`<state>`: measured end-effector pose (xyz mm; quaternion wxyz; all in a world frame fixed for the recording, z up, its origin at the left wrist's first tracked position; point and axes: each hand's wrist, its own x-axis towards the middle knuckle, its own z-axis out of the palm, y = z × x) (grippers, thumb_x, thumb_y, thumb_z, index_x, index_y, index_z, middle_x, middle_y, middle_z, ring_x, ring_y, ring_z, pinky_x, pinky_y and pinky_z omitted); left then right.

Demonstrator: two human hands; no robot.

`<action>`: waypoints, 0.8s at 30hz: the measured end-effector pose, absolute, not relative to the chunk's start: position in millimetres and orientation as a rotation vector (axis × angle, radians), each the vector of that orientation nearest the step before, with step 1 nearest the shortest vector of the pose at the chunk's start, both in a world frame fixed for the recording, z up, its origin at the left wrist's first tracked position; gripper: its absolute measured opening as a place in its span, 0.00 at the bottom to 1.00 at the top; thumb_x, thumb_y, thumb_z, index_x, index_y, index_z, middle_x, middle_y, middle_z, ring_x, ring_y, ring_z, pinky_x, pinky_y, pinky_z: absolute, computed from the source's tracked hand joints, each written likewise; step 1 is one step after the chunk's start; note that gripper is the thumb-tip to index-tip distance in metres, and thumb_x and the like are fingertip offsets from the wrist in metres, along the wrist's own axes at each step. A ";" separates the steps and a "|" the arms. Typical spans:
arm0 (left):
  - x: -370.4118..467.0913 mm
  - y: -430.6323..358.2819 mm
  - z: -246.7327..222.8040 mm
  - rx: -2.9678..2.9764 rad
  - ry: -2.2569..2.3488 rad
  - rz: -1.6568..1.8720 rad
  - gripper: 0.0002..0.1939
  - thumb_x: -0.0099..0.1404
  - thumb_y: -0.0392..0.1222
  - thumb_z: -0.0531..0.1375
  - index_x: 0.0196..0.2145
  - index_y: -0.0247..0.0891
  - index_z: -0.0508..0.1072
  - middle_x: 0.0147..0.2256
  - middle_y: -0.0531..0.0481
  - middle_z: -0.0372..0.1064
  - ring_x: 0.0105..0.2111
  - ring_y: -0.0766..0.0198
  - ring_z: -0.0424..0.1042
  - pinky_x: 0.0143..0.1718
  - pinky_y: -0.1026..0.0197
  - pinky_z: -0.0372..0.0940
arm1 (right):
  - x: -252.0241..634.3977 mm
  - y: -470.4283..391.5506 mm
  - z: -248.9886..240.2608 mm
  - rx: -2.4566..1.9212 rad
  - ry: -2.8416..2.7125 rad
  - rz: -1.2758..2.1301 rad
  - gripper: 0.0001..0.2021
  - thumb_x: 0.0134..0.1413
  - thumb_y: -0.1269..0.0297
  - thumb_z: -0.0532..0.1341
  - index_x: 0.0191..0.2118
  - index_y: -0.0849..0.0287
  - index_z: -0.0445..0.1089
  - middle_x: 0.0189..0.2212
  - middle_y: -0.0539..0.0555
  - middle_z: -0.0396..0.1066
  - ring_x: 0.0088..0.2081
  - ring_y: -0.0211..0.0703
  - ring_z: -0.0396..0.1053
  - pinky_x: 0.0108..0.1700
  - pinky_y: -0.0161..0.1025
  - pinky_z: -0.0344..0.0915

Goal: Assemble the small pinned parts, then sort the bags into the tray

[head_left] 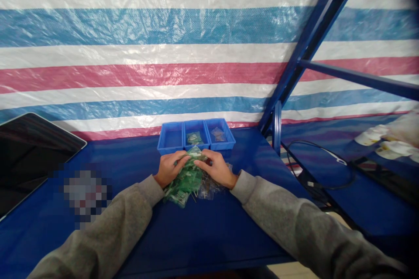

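Between my two hands is a small clear plastic bag [195, 152] with greenish and white contents too small to name. My left hand [172, 167] pinches its left side, and my right hand [218, 168] pinches its right side. Beneath them lies a pile of green bags [186, 183] with small parts inside. Clear bags [207, 185] of metal-looking pieces rest at the pile's right, partly under my right hand. Just beyond stand three joined blue bins [170, 136]. The middle one contains a green bag [194, 138]; a clear bag [218, 134] lies in the right one.
A dark screen with a pale rim [36, 157] stands at the left, near a pixelated patch on the blue table [196, 244]. To the right rise blue metal frame bars [294, 69], with a black cable [327, 187] past them. Striped sheeting [147, 30] hangs behind.
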<state>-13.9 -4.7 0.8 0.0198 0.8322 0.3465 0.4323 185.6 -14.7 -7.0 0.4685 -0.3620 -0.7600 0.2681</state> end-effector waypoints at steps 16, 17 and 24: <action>-12.9 -1.8 4.7 2.668 0.938 1.066 0.15 0.65 0.44 0.55 0.24 0.33 0.69 0.20 0.53 0.62 0.21 0.70 0.61 0.26 0.67 0.57 | 186.4 -17.4 -3.5 -0.897 -1.833 0.596 0.11 0.60 0.59 0.54 0.33 0.59 0.69 0.27 0.51 0.64 0.29 0.38 0.61 0.33 0.35 0.59; -13.0 -2.0 4.6 2.656 0.951 1.065 0.14 0.65 0.45 0.55 0.25 0.33 0.70 0.21 0.52 0.63 0.22 0.70 0.61 0.26 0.67 0.58 | 186.4 -17.4 -3.7 -0.900 -1.841 0.591 0.11 0.60 0.60 0.54 0.32 0.59 0.69 0.26 0.50 0.64 0.29 0.38 0.61 0.33 0.35 0.58; -14.3 -1.0 -0.3 2.613 1.066 1.089 0.13 0.65 0.45 0.54 0.29 0.34 0.70 0.21 0.54 0.63 0.21 0.71 0.61 0.26 0.67 0.58 | 186.6 -16.3 -6.7 -0.880 -1.857 0.622 0.10 0.60 0.61 0.55 0.35 0.58 0.70 0.27 0.50 0.64 0.28 0.37 0.62 0.32 0.35 0.58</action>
